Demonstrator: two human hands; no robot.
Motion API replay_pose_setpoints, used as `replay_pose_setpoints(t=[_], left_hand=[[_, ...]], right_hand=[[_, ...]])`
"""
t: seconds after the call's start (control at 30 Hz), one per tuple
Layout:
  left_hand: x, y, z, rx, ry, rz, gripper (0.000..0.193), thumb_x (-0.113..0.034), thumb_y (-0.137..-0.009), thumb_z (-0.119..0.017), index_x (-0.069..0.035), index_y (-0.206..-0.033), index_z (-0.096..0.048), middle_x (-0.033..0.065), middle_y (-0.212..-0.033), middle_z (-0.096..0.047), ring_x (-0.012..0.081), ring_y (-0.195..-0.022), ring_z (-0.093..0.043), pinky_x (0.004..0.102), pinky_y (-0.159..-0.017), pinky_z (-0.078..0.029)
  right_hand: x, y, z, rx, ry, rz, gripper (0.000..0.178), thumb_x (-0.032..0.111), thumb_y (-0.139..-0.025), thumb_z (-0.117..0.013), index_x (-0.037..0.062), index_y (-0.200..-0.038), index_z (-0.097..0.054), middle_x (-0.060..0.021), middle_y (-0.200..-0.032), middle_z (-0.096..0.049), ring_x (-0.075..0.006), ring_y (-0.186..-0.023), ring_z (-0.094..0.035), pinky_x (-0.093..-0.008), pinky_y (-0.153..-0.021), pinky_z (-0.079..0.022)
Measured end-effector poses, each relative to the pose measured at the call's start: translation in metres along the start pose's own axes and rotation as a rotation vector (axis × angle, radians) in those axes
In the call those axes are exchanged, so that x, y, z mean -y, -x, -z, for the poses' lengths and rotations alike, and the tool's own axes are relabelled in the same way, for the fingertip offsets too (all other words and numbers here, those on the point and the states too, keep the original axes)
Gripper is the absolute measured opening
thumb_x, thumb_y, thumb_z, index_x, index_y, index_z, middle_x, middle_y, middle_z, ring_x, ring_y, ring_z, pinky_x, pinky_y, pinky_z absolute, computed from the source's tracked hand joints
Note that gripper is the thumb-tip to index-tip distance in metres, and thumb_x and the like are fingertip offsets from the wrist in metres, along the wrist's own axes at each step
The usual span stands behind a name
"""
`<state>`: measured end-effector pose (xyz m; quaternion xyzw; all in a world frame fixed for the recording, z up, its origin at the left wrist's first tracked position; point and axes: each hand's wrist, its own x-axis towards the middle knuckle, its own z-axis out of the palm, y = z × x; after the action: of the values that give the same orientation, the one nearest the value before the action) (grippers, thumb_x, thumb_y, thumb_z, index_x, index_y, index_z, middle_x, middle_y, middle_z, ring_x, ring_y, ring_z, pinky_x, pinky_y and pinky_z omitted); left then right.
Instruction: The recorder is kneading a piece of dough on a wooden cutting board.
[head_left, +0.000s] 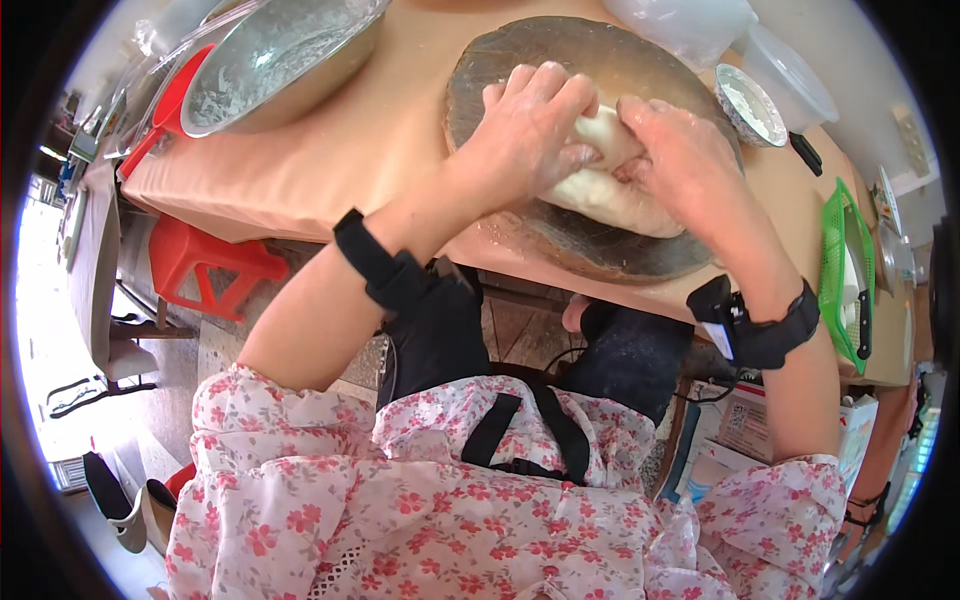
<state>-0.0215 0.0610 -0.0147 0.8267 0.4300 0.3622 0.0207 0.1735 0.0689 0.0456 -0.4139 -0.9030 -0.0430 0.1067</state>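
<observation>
The floral smock [420, 510] lay closest, above dark trousers [630, 360]. Black bands circled both wrists, the left band [375, 260] and the right band [755, 330] each carrying a small box.

Beyond them, both hands worked on a lump of white dough [615, 203], which lay on a round wooden board [610, 255]. The left hand [530, 140] gripped its left side, thumb against the dough and fingers curved over toward the far edge. The right hand [680, 150] held the other side in a bent-fingered grasp, and a fold bulged between the two.

The board sat on a table under a tan cloth [280, 185]. Toward the right edge stood a green basket [830, 260] with a black-handled knife [865, 325] in it; a red stool [215, 265] stood below on the left.

Farther off were a small bowl [738, 122] of white powder [752, 103], a clear tub [790, 75] and, across on the left, a metal basin [325, 85].
</observation>
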Motion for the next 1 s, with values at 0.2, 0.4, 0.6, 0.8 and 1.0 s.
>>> replay_pose_setpoints(t=[0.2,0.4,0.6,0.8,1.0], left_hand=[[0.012,-0.042,-0.005,0.122,-0.071,0.231,0.040,-0.033,-0.085,-0.066,-0.008,-0.113,-0.054,0.0134,-0.111,-0.057,0.0342,-0.113,-0.050,0.0478,-0.090,-0.038],[0.010,-0.035,-0.013,0.019,-0.059,0.160,0.036,-0.032,-0.086,-0.067,-0.011,-0.112,-0.055,0.0121,-0.107,-0.055,0.0343,-0.108,-0.050,0.0468,-0.091,-0.037],[-0.009,0.000,0.003,-0.116,-0.001,0.005,0.030,-0.029,-0.084,-0.070,-0.011,-0.105,-0.058,0.0098,-0.105,-0.053,0.0321,-0.104,-0.048,0.0447,-0.088,-0.040],[-0.040,0.019,0.041,-0.046,0.051,-0.047,0.025,-0.029,-0.082,-0.073,-0.008,-0.088,-0.061,0.0089,-0.096,-0.054,0.0305,-0.094,-0.050,0.0419,-0.085,-0.041],[-0.063,0.021,0.031,-0.152,-0.022,0.103,0.026,-0.030,-0.081,-0.073,-0.009,-0.092,-0.061,0.0084,-0.096,-0.054,0.0293,-0.093,-0.051,0.0415,-0.084,-0.040]], right_hand=[[-0.022,-0.033,0.000,0.084,0.037,-0.106,0.027,0.017,-0.078,-0.072,0.0054,-0.097,-0.056,-0.0168,-0.092,-0.066,-0.0393,-0.092,-0.063,-0.0501,-0.075,-0.049],[-0.028,-0.019,-0.007,-0.041,-0.069,-0.130,0.032,0.022,-0.083,-0.070,0.0056,-0.104,-0.054,-0.0155,-0.100,-0.066,-0.0370,-0.095,-0.063,-0.0482,-0.077,-0.049],[-0.007,0.021,-0.021,-0.155,-0.113,-0.146,0.043,0.024,-0.086,-0.068,0.0098,-0.123,-0.051,-0.0130,-0.109,-0.061,-0.0355,-0.097,-0.063,-0.0449,-0.078,-0.051],[0.015,0.059,0.003,-0.259,-0.089,0.008,0.044,0.023,-0.085,-0.067,0.0108,-0.125,-0.055,-0.0110,-0.113,-0.059,-0.0327,-0.097,-0.063,-0.0444,-0.079,-0.052],[0.019,0.064,0.035,-0.083,-0.308,0.013,0.037,0.013,-0.082,-0.070,0.0101,-0.116,-0.057,-0.0129,-0.110,-0.057,-0.0362,-0.097,-0.060,-0.0430,-0.081,-0.049]])
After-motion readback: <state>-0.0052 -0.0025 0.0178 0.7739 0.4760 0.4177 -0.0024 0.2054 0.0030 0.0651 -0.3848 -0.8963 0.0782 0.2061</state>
